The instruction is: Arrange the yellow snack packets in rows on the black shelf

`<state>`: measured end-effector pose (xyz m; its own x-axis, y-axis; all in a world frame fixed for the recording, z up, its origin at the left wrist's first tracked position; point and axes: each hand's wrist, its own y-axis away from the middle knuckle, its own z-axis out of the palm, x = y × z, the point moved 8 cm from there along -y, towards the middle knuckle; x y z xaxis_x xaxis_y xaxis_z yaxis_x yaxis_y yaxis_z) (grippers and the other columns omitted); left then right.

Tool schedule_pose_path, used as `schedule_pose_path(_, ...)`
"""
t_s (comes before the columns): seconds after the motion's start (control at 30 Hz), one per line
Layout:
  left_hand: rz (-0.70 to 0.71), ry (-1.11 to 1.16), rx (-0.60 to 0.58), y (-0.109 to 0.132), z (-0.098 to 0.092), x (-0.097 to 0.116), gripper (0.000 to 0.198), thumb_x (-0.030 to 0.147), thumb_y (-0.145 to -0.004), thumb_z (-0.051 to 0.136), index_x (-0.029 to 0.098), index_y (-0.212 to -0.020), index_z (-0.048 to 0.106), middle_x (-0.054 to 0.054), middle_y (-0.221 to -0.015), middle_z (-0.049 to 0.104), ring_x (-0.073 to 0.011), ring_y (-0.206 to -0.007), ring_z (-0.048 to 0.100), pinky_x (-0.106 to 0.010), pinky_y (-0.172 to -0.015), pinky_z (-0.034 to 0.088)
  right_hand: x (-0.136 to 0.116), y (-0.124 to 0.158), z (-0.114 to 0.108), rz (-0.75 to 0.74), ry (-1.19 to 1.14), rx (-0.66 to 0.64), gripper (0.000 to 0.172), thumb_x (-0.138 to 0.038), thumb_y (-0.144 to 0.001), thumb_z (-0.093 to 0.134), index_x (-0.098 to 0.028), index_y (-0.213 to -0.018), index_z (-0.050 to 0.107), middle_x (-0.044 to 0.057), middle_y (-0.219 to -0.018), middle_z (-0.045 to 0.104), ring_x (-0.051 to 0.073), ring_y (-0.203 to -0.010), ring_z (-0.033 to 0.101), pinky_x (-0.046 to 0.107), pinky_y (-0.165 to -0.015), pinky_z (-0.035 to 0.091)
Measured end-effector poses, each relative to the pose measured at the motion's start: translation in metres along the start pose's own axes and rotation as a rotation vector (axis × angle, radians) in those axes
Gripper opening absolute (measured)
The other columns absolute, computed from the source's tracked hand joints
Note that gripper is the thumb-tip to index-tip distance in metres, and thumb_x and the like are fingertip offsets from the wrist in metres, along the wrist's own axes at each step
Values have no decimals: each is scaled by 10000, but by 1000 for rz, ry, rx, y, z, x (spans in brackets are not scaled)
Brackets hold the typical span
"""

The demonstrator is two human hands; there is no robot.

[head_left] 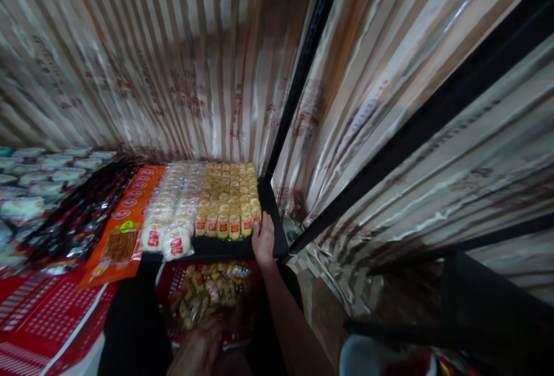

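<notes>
Head view: right fingers [270,225] unclenched beside glossy oblong packets [228,203]; left fingers [211,330] too blurred to tell.

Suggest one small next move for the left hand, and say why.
Perhaps the left hand should pick a loose yellow pack from the red basket: many lie jumbled there, near that hand, while the right hand sits beside neat rows of similar packs.

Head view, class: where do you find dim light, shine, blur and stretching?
In the head view, light is dim, darkest toward the lower right; in the head view, the curtain shines along its folds and looks stretched toward the right edge; in the head view, the left hand is shadowed and soft, the yellow packets clearer.
</notes>
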<state>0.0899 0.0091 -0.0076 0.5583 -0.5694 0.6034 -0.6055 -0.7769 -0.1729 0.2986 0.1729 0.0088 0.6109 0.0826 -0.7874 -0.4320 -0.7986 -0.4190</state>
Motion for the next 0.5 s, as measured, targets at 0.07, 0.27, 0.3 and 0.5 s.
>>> schedule_pose_path(0.07, -73, 35, 6, 0, -5, 2, 399, 248, -839, 380, 386, -1137, 606, 39, -1117, 666, -166, -1029, 627, -257, -875, 542, -8, 1, -5, -23, -4, 23, 534, -405, -884, 356, -54, -1268, 477, 205, -1297, 491, 273, -1303, 337, 502, -1074, 272)
schedule_pose_path(0.27, -294, 81, -22, -3, -2, -17, 356, 162, -840, 356, 191, -1033, 654, -87, -1157, 634, -204, -1105, 573, -364, -957, 472, -52, 42, -27, -113, -80, 16, 414, -323, -908, 337, -126, -1236, 493, 157, -1169, 575, 212, -1111, 528, 397, -972, 409)
schedule_pose_path(0.3, -359, 87, -45, -1, 2, -27, 344, 145, -820, 384, 173, -1035, 651, -98, -1204, 605, -207, -1132, 552, -363, -984, 444, -56, 54, -25, -110, -110, -42, 391, -309, -910, 332, -133, -1212, 508, 143, -1098, 608, 195, -1010, 584, 361, -909, 454)
schedule_pose_path(0.5, -704, 194, -135, 9, 25, -90, 351, 98, -785, 444, 126, -1086, 622, -109, -1151, 622, -185, -1110, 547, -301, -979, 399, -61, 144, 42, -175, 74, -881, 272, -234, -876, 406, -174, -1043, 612, 87, -995, 677, 188, -940, 618, 295, -848, 451)
